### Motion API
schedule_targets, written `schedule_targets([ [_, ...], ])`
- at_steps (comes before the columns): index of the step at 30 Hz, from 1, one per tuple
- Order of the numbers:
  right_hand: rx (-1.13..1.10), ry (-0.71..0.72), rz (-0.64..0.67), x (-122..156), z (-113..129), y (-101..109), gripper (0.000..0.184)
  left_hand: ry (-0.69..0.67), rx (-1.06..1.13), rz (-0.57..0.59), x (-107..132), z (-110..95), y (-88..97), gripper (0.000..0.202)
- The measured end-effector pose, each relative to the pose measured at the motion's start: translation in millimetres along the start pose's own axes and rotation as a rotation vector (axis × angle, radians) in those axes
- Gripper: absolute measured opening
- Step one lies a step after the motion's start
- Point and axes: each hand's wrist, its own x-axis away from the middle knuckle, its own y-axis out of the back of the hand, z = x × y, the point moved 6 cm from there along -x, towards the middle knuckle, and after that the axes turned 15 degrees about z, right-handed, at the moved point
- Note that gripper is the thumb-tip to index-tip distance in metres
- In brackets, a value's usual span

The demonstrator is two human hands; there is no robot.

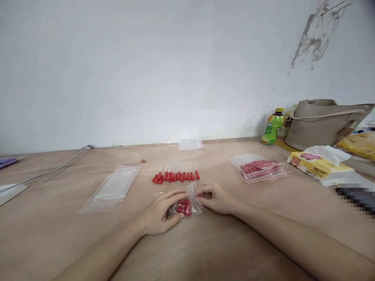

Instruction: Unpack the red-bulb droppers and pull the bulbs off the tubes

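A clear zip-lock bag (193, 192) lies sideways on the table in front of me, with several red rubber bulbs (184, 207) showing inside it. My left hand (164, 212) curls around the bulb end, fingers on top and thumb at the near side. At the bag's right edge, along the red zip line, my right hand (215, 198) pinches the plastic between thumb and fingers. Just beyond the hands rests a row of droppers (175, 175), thin clear tubes pointing to the wall and red bulbs toward me.
Flat clear bags (115, 187) are stacked at left. Filled bags of droppers (259, 168) lie at right, near a yellow tissue pack (319, 168). Behind stand a green drink bottle (272, 128) and a beige bag (316, 123). A grey cable (64, 162) crosses the far left.
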Motion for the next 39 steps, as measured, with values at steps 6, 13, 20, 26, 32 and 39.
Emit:
schedule_targets([
  [6, -0.056, 0.113, 0.104, -5, 11, -4, 0.020, 0.043, 0.049, -0.036, -3, 9, -3.2, 0.051],
  [13, -0.155, 0.125, 0.235, -6, 11, -7, 0.032, 0.072, 0.059, -0.093, -8, 4, -3.2, 0.042],
  [20, -0.093, -0.060, 0.130, -4, 6, -8, 0.029, 0.051, 0.101, -0.041, -13, 2, -6.0, 0.046],
  [26, -0.043, -0.023, 0.047, -2, 9, -6, 0.020, 0.020, 0.101, 0.042, -11, 1, -7.1, 0.061],
  [32, -0.017, 0.031, 0.070, -3, 10, -5, 0.022, -0.029, 0.082, 0.049, -8, 2, -8.6, 0.067],
  [39, -0.128, -0.066, 0.068, -2, -3, -9, 0.018, -0.036, 0.075, 0.069, -7, 1, -9.7, 0.067],
])
